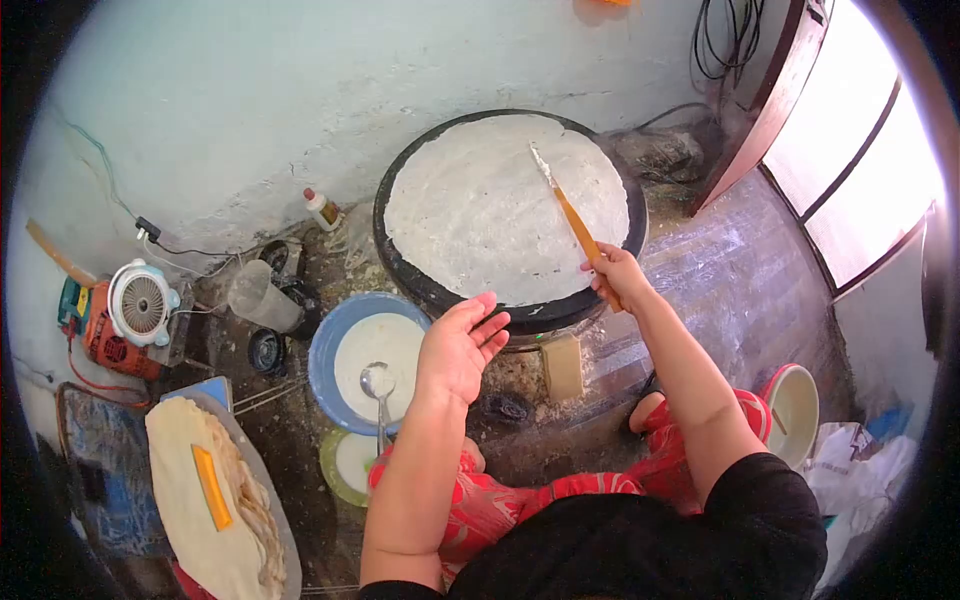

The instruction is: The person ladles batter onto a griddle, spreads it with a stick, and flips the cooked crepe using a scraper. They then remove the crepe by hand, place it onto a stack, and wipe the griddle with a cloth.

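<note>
A thin pale sheet of batter covers most of a round black griddle. My right hand is closed around a long wooden spatula, whose batter-smeared tip lies over the upper part of the sheet. Palm up and fingers apart, my left hand is held near the griddle's front edge with nothing in it. Left of that hand is a blue basin of white batter, with a metal ladle in it. A green bowl with white liquid sits below the basin.
Stacked flatbreads with a yellow scraper lie at the lower left. Beyond are a small fan, a plastic jug and a bottle. A block stands before the griddle; a bucket is at right.
</note>
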Demonstrator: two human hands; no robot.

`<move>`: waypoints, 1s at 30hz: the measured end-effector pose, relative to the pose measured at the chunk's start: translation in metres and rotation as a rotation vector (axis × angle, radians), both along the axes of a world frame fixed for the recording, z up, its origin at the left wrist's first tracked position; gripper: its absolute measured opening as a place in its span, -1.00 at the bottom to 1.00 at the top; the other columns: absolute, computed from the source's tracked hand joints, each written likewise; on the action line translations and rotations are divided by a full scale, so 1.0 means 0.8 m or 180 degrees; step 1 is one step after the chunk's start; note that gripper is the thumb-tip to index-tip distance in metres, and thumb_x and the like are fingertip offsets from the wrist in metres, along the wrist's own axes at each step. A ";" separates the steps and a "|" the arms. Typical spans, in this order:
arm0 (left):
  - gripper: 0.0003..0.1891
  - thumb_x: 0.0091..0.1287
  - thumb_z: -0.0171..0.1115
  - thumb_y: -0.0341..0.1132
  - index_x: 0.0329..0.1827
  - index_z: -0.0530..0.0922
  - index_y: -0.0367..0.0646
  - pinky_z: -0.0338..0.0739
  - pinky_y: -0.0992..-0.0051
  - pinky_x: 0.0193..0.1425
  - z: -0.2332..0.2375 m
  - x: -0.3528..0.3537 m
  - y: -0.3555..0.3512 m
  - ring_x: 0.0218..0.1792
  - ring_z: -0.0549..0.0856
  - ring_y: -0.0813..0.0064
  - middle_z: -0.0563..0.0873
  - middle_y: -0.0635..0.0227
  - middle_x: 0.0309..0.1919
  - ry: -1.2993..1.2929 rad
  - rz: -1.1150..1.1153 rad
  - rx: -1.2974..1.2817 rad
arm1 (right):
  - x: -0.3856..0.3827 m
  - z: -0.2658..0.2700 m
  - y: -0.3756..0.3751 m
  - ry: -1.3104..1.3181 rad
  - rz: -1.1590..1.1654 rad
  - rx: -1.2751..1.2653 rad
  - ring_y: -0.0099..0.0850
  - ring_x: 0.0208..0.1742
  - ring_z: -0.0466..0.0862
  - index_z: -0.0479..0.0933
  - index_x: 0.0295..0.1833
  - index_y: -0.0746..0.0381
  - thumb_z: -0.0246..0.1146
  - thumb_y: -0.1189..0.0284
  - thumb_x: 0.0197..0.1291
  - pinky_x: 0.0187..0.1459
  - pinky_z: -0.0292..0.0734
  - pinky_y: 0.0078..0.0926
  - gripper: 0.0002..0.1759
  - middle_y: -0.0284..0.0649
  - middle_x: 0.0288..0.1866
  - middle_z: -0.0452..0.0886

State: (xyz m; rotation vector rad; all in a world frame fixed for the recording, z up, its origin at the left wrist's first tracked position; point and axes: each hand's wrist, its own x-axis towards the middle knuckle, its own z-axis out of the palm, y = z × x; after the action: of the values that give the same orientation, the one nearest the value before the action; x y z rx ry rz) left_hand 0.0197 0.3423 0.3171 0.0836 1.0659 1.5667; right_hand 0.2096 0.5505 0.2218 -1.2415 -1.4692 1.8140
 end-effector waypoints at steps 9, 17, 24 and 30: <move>-0.71 0.18 0.14 -0.30 -0.08 0.46 -0.26 0.47 0.42 -0.11 0.001 0.000 0.002 -0.13 0.56 0.34 0.57 0.28 -0.15 -0.0078 0.0080 -0.0042 | -0.026 -0.013 0.055 -0.0366 -0.0149 -0.0115 -0.48 -0.57 0.49 0.12 0.33 0.14 -0.09 0.52 0.16 -0.63 0.39 -0.62 -0.44 -0.22 -0.27 0.53; -0.71 0.18 0.14 -0.30 -0.08 0.46 -0.25 0.47 0.42 -0.11 0.002 0.006 0.004 -0.12 0.56 0.35 0.58 0.30 -0.15 -0.0044 0.0039 -0.0063 | -0.051 -0.014 0.050 -0.3157 0.0191 0.2418 -0.55 -0.67 0.36 0.42 0.15 0.06 -0.04 0.39 0.17 -0.65 0.33 -0.58 -0.59 -0.31 -0.54 0.49; -0.80 0.21 0.10 -0.37 -0.13 0.46 -0.20 0.46 0.38 -0.12 0.008 0.009 0.004 -0.14 0.57 0.35 0.58 0.30 -0.12 -0.0090 0.0036 -0.0042 | -0.020 -0.009 0.036 -0.1233 -0.0437 0.0752 -0.30 -0.18 0.63 0.47 0.09 0.17 -0.02 0.44 0.13 -0.14 0.47 -0.40 -0.61 -0.06 -0.19 0.62; -0.70 0.18 0.11 -0.31 -0.06 0.46 -0.27 0.43 0.42 -0.08 0.007 0.011 0.001 -0.12 0.56 0.35 0.57 0.30 -0.16 -0.0006 -0.0042 0.0019 | 0.003 0.010 -0.039 -0.1073 0.1026 0.0948 -0.54 -0.40 0.52 0.47 0.09 0.13 0.02 0.40 0.19 -0.27 0.44 -0.55 -0.66 -0.24 -0.49 0.55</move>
State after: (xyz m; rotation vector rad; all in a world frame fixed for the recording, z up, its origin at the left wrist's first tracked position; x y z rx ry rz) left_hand 0.0282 0.3430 0.3228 0.0931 1.0572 1.5581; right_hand 0.2118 0.5195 0.2295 -1.2549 -2.1453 1.5413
